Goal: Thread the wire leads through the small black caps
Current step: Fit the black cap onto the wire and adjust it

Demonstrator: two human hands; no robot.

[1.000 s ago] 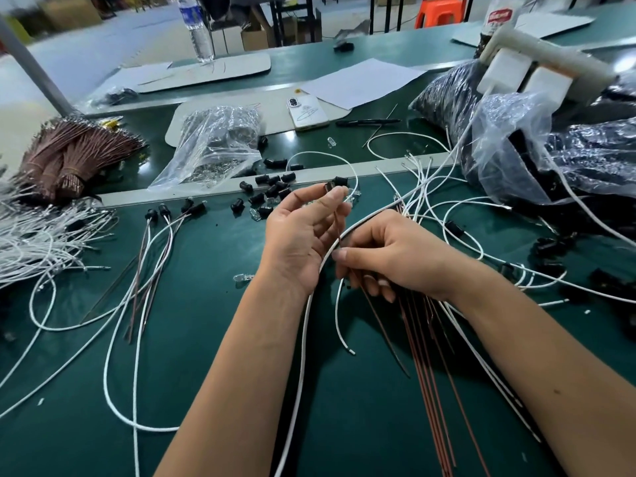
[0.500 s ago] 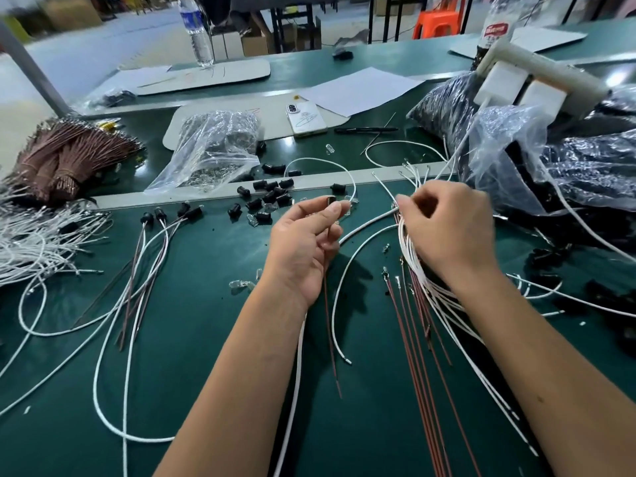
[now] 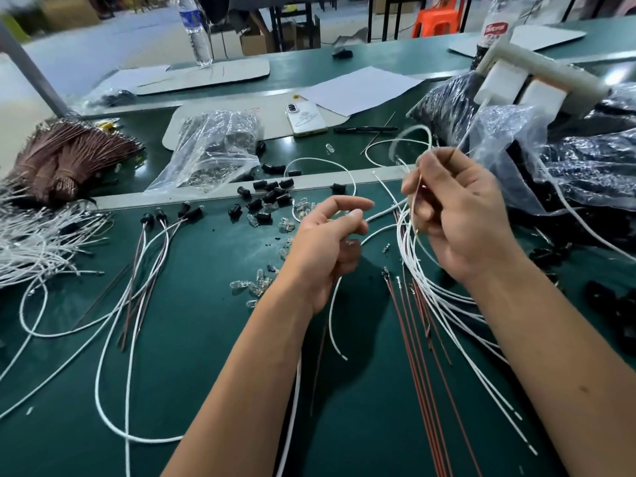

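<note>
While the right hand [image 3: 457, 215] pinches a white wire lead [image 3: 411, 132] aloft, the left hand [image 3: 327, 242], loosely curled around wires [image 3: 335, 325], hovers just beside the black caps [image 3: 272, 197].

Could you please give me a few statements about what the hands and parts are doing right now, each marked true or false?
1. The right hand pinches a wire. True.
2. The left hand rests flat on the phone. False: it hovers over the table, fingers curled; the phone lies apart.
3. Loose black caps lie beyond the left hand. True.
4. The red wires hang from the bottle. False: they lie on the table.
</note>
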